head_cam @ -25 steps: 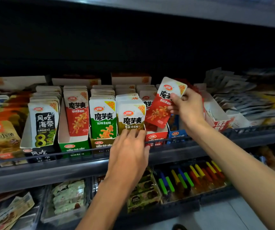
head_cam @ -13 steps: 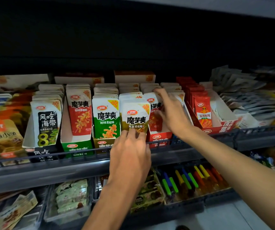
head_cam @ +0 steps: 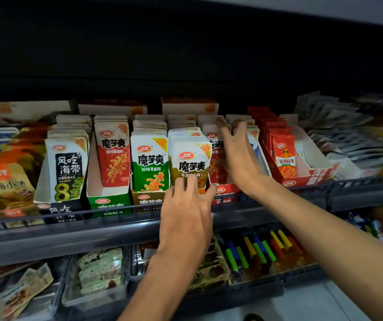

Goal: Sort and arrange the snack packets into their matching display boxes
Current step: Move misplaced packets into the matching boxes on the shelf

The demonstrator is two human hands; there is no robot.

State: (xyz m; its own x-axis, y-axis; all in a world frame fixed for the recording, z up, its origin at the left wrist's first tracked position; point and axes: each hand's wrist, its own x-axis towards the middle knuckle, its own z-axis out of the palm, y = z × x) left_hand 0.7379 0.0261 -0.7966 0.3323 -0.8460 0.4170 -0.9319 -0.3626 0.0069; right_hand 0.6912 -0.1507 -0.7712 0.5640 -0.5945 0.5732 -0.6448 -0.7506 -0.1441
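Rows of snack packets stand in display boxes on the middle shelf. My left hand (head_cam: pixel 187 205) has straight fingers touching the lower part of the front olive-brown packet (head_cam: pixel 191 162). My right hand (head_cam: pixel 238 156) reaches over the red box (head_cam: pixel 224 192), fingers spread against the red packets (head_cam: pixel 216 163) standing in it, and holds nothing. A green packet (head_cam: pixel 150 163) stands in a brown-fronted box (head_cam: pixel 147 198). A red packet (head_cam: pixel 114 154) stands in the green box (head_cam: pixel 108 201). At the left stands a black-and-white seaweed packet (head_cam: pixel 66 169).
A red box (head_cam: pixel 301 177) of slim red packets stands to the right, with loose silver packets (head_cam: pixel 348 135) beyond. A dark shelf rail (head_cam: pixel 70 237) runs along the front. The lower shelf holds trays of packets and coloured stick snacks (head_cam: pixel 262 249).
My right hand put the red packet it held down into the red box, let go, and now rests its fingers on that row. My left hand stayed at the olive-brown packet.
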